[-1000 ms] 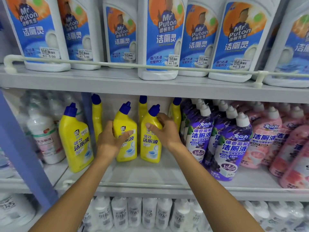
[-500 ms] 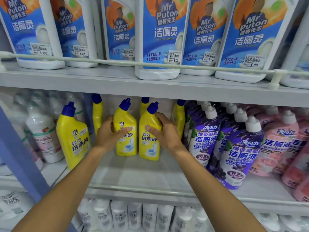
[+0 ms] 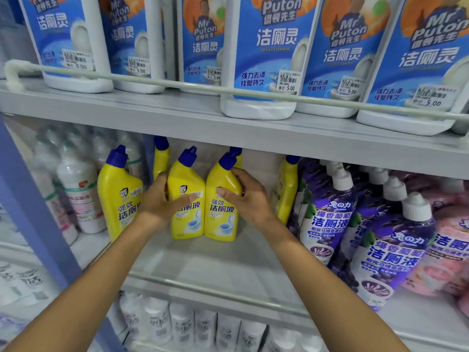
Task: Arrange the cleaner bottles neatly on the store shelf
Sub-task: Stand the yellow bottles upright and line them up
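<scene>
Two yellow cleaner bottles with blue caps stand side by side, touching, on the middle shelf (image 3: 215,265). My left hand (image 3: 162,199) grips the left yellow bottle (image 3: 186,219) from its left side. My right hand (image 3: 246,194) wraps the right yellow bottle (image 3: 220,222) from its right side. A third yellow bottle (image 3: 119,196) stands apart at the left, nearer the front. More yellow bottles stand behind: one yellow bottle (image 3: 160,158) at the back left, another yellow bottle (image 3: 286,189) at the right, partly hidden.
Purple bottles (image 3: 327,219) and pink bottles (image 3: 446,250) fill the shelf's right side. White bottles (image 3: 78,196) stand beyond a blue upright (image 3: 38,217) at the left. Large white-and-blue jugs (image 3: 266,54) sit above behind a rail (image 3: 177,83). Small white bottles (image 3: 182,323) line the shelf below.
Both hands have pressed the two yellow bottles together, closing the gap between them. The camera has moved closer to the shelf.
</scene>
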`<state>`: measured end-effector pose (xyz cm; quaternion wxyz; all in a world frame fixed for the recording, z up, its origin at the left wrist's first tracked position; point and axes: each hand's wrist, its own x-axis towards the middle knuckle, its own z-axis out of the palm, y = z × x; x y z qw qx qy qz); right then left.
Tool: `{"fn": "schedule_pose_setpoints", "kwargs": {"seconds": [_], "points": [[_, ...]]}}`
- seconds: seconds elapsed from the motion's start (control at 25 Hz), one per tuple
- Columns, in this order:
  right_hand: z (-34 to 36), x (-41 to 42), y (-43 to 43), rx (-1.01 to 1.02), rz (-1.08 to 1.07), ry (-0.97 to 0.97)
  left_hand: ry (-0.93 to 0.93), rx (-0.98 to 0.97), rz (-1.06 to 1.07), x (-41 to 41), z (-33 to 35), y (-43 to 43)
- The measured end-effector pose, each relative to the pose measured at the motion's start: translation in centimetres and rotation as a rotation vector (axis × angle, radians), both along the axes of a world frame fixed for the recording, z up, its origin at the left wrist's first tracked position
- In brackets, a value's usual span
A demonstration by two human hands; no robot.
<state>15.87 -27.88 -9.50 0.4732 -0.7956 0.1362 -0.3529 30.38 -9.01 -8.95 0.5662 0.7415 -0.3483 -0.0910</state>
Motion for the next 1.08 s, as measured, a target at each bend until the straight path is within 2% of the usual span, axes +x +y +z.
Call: {"fn": "schedule_pose_setpoints", "kwargs": {"seconds": [0.12,0.28,0.4,0.56,0.68,0.88,1.08], "points": [[0.9,-0.1,-0.4,0.162,0.083,-0.052,-0.031,0.02,0.011,-0.8,0.3,0.7],[3.3,1.7,-3.0,0.276,-0.205,-0.313,-0.098,-0.007,0.058,-1.5,-0.1,1.0],[3.9,3.8,-4.9,0.263,-0.194,-0.21,-0.096,-0.015,0.047,-1.5,-0.6,1.0],[3.4,5.4,-5.9,0.1,-0.074,-0.147,-0.097,-0.01,0.063,-1.7,-0.8,1.1],[3.2,4.6,-6.1,0.126,-0.066,-0.222,-0.103,-0.014,0.067,-1.9,-0.9,1.1],[2.6,2.8,-6.2,0.167,-0.25,-0.28,-0.102,0.0,0.087,-1.6,-1.1,1.2],[3.3,0.9,-5.2,-0.147,-0.536,-0.081,-0.125,-0.018,0.105,-1.9,-1.0,0.6]]}}
